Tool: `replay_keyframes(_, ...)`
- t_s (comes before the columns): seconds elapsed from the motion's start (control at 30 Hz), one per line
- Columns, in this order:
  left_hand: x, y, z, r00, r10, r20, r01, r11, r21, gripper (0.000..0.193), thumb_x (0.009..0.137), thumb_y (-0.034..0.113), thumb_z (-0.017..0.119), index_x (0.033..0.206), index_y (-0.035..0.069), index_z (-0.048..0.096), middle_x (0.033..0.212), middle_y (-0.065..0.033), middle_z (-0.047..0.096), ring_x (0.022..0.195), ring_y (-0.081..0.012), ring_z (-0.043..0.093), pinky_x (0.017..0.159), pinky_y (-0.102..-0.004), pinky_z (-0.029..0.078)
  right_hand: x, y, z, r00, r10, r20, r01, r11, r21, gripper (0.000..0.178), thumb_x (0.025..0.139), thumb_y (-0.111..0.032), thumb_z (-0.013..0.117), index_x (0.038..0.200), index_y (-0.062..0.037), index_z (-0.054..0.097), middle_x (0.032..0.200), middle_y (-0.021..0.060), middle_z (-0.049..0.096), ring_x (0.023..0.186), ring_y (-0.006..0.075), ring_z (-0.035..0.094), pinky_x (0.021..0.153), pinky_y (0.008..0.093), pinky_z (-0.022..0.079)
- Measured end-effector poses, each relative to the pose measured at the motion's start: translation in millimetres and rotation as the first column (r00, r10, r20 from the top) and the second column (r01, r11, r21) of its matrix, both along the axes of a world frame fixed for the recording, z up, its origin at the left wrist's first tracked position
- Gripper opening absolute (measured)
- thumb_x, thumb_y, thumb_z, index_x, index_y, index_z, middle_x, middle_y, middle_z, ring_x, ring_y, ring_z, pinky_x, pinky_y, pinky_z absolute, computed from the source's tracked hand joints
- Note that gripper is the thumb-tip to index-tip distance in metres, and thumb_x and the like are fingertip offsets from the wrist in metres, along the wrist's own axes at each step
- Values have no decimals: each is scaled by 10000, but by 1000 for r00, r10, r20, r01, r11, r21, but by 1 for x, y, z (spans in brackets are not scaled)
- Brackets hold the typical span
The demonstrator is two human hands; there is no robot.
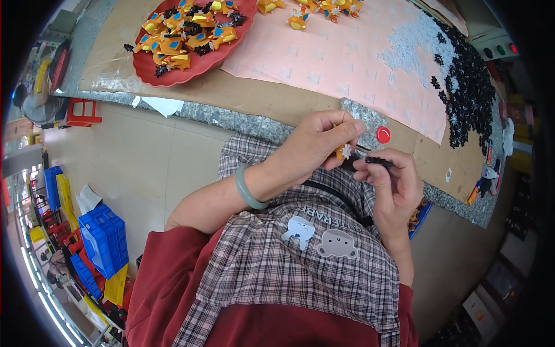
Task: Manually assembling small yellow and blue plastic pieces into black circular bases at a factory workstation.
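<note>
My left hand (315, 140) is closed on a small orange toy figure (340, 153), mostly hidden by the fingers, with a white star-shaped piece (346, 151) showing on it. Close beside it, to the right, my right hand (399, 188) pinches a black spiky star-shaped piece (380, 162) between thumb and fingers. The two hands are held near each other over my lap, at the table's front edge. Whether the black piece touches the figure I cannot tell.
A red plate (241, 43) heaped with orange figures and black pieces stands at the back left. On a pink sheet (324, 63) lie more orange figures (297, 21), a spread of white pieces (413, 43) and a black pile (469, 92). A red cap (383, 135) sits near my hands.
</note>
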State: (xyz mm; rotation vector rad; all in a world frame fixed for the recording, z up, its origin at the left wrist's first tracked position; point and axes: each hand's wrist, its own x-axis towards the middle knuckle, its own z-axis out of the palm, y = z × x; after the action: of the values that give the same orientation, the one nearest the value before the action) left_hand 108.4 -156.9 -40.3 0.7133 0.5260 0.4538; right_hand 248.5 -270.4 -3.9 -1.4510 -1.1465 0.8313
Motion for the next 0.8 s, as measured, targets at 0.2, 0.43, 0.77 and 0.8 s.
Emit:
replay_keyframes(0.2, -3, 3, 1, 998, -60, 4, 60, 998, 8, 217, 972, 246, 606, 836, 78, 602, 716, 7, 560, 554, -7, 434, 418, -164, 270, -5, 1, -4, 927, 101, 361, -123, 992, 38, 115, 918, 50, 582, 1033, 40, 575, 888, 139, 686, 727, 184, 697, 638, 257, 553)
replay_keyframes(0.43, 2, -3, -3, 994, -45, -95, 56, 991, 122, 275, 962, 249, 629, 753, 72, 603, 673, 28, 540, 588, -1, 445, 446, -172, 286, -8, 1, -13, 916, 62, 395, -102, 991, 81, 157, 871, 4, 668, 1018, 3, 613, 850, 120, 700, 661, 180, 691, 584, 272, 525)
replay_keyframes(0.77, 2, -2, -2, 984, -16, -177, 67, 956, 286, 308, 955, 249, 644, 722, 51, 605, 654, 49, 531, 587, -13, 441, 494, -199, 335, -7, 3, -13, 838, 47, 543, -119, 988, 98, 212, 818, -29, 729, 1006, -11, 634, 829, 124, 691, 642, 237, 672, 565, 321, 511)
replay_keyframes(0.8, 2, -2, -2, 984, -16, -178, 67, 957, 284, 308, 955, 249, 644, 722, 51, 605, 654, 49, 531, 587, -13, 441, 494, -199, 335, -7, 3, -12, 795, 43, 605, -144, 982, 120, 219, 810, -28, 732, 1005, -7, 634, 816, 125, 681, 637, 242, 665, 562, 328, 511)
